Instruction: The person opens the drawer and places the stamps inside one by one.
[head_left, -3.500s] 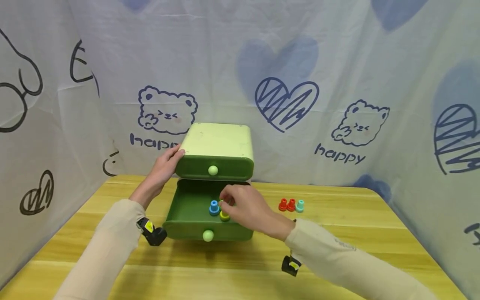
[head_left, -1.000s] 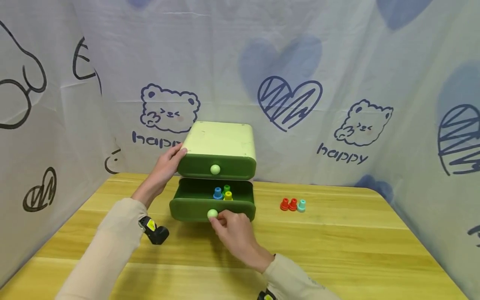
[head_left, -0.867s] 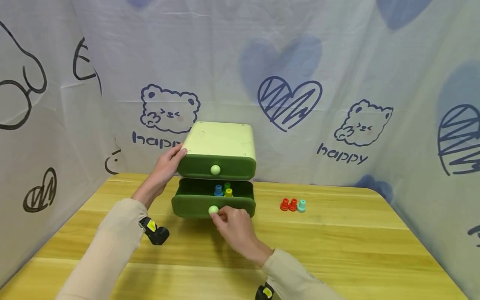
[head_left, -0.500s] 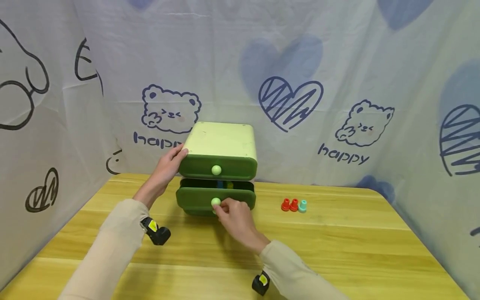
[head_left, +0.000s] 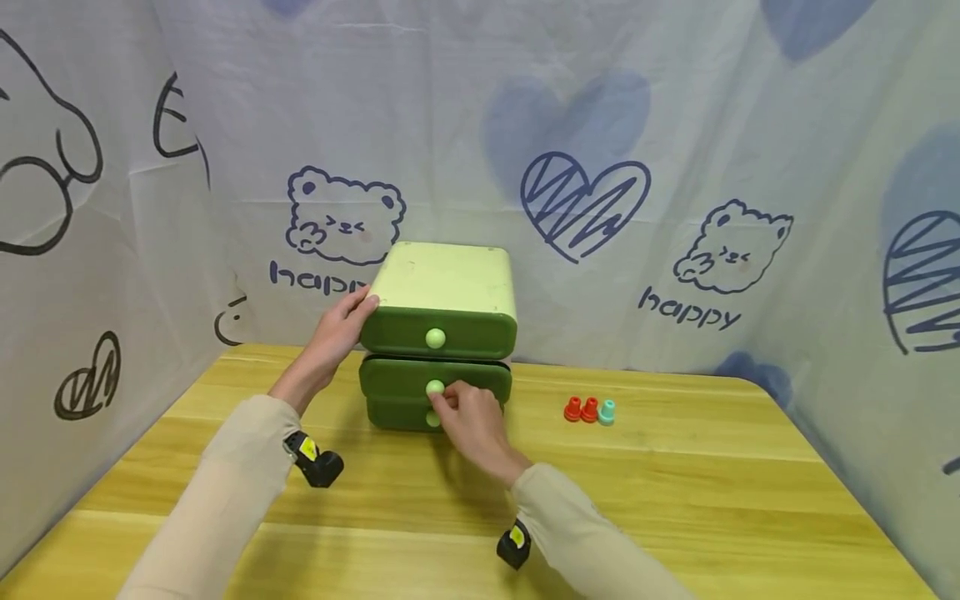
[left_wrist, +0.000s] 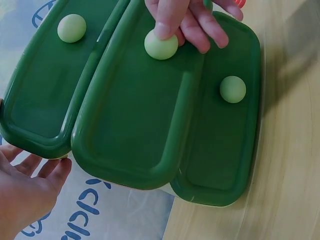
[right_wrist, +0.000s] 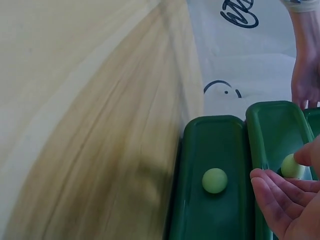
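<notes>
Middle drawer (head_left: 396, 380) of the three-drawer cabinet (head_left: 450, 275) stood slightly out in the head view, above the wooden surface (head_left: 675, 492); your right hand (head_left: 476, 423) pinched its knob (head_left: 434, 388), your left hand (head_left: 334, 335) resting against the cabinet's left side. From the left wrist, your left fingers (left_wrist: 60, 173) lay loosely extended beside the top drawer (left_wrist: 44, 85). From the right wrist, your thumb (right_wrist: 307, 154) met the knob.

The person wears long, cream sleeves (head_left: 225, 487) on both arms. A small black camera (head_left: 324, 470) with a yellow patch (head_left: 308, 448) sits at each wrist.
</notes>
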